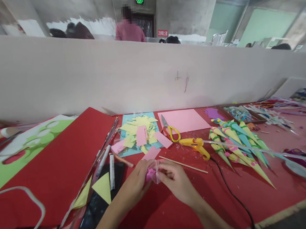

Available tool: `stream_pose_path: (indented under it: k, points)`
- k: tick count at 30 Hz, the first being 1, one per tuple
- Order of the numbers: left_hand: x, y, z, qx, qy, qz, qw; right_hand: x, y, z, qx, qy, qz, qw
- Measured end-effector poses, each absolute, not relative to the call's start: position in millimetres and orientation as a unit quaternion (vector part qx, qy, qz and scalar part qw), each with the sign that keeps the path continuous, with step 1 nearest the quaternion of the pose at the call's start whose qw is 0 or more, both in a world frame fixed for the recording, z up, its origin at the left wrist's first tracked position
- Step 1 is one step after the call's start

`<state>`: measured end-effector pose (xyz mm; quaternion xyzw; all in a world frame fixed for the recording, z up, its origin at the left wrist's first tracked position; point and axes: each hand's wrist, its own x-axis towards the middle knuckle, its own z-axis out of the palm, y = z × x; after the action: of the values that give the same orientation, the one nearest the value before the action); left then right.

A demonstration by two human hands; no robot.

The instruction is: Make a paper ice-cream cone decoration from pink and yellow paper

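Note:
Between my two hands, low in the middle of the view, is a small clear plastic bag with something bright pink inside. My left hand is closed on its left side, and the fingers of my right hand pinch its right edge. Just beyond lie pink paper pieces and a pile of yellow paper scraps on a blue sheet. A thin wooden stick rests past my right hand. Further right is a yellow glue gun, near scissors with yellow and orange handles.
Decorated paper cones are heaped on the red table at right, before a tray. A dark phone, marker and red board lie left. A white partition stands behind; a person in pink is beyond.

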<state>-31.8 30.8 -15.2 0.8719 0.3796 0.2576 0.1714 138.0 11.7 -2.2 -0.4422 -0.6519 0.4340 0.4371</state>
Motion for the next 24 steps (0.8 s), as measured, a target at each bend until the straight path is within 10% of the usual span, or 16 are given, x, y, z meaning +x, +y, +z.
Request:
stream_pose_path:
  k: [24]
  points:
    - [-11.2, 22.9, -9.9, 0.891, 0.421, 0.157, 0.071, 130.5, 15.0, -21.1, -0.394, -0.625, 0.49, 0.463]
